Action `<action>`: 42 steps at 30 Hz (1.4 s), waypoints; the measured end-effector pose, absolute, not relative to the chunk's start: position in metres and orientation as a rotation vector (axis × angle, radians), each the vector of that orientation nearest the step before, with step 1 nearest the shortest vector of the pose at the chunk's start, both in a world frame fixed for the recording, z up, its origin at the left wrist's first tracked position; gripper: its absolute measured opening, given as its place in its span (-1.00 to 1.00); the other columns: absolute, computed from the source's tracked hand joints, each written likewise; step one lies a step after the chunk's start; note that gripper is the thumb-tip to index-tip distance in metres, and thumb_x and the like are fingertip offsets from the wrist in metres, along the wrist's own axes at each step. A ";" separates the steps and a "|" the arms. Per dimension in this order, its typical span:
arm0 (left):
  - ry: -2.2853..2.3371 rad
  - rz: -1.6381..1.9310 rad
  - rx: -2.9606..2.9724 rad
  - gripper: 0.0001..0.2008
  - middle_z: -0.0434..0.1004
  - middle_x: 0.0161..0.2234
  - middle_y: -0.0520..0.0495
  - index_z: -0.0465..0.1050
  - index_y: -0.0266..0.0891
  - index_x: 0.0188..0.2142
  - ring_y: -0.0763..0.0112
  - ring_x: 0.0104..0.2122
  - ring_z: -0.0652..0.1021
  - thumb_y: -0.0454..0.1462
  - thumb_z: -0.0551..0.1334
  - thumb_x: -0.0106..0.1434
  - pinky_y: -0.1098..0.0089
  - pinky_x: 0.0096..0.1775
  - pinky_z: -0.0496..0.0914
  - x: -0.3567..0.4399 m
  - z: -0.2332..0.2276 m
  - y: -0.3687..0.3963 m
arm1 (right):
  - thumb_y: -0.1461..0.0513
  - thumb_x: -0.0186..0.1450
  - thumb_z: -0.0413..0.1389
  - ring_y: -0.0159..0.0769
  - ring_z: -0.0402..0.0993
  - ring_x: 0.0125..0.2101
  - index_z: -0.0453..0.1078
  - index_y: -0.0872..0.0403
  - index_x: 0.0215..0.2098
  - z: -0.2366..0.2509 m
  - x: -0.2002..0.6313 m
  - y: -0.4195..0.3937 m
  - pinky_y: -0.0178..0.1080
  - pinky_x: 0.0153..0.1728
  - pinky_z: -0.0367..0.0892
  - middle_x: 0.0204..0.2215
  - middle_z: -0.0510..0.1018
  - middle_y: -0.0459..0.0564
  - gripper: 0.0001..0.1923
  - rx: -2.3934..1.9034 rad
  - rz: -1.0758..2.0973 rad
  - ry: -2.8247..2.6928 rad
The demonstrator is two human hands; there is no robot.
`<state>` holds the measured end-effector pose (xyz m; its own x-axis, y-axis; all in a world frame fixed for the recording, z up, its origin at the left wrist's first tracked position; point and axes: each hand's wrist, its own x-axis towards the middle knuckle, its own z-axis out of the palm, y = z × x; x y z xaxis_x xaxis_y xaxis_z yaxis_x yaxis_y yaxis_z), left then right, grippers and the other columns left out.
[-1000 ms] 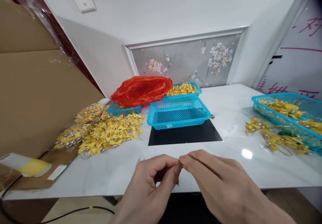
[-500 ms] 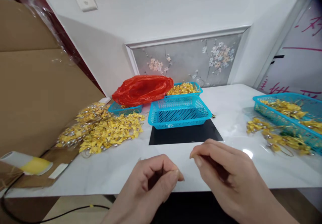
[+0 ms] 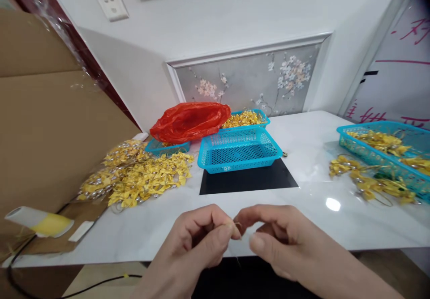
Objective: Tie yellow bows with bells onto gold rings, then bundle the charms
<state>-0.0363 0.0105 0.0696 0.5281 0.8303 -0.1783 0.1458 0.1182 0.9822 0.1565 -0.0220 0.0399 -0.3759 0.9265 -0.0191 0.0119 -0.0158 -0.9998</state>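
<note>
Thread [image 3: 237, 224], thin and golden, sits pinched between our hands at the near edge of the worktop [image 3: 309, 155]; it is too fine for us to tell which way it runs. Our left hand [image 3: 198, 241] has its fingers clamped together on it; our right hand [image 3: 278, 241] closes on its other end. Beyond, one blue basket [image 3: 239, 149] stands empty, while another basket [image 3: 386, 149] holds yellow pieces [image 3: 378, 140].
</note>
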 end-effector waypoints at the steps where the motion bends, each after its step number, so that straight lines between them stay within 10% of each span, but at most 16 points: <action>1: 0.923 0.629 1.383 -0.70 0.10 -0.61 0.16 0.48 -0.19 -0.42 0.49 -0.56 0.08 0.00 0.26 0.22 0.38 -0.49 -0.01 -0.036 0.070 0.011 | 0.02 0.33 0.05 -0.55 -0.05 -0.69 0.39 0.11 -0.25 0.040 0.155 -0.022 -0.41 -0.70 -0.13 -0.65 0.15 -0.24 -0.69 -0.998 1.590 -1.427; 42: 0.974 0.628 1.415 -0.77 -0.02 -0.61 0.21 0.48 -0.13 -0.33 0.50 -0.58 0.03 -0.05 0.31 0.19 0.39 -0.52 -0.06 -0.026 0.080 0.004 | -0.02 0.42 -0.11 -0.44 0.01 -0.61 0.17 0.05 -0.52 0.040 0.155 -0.033 -0.33 -0.62 -0.04 -0.64 0.10 -0.19 -0.55 -1.080 1.040 -1.531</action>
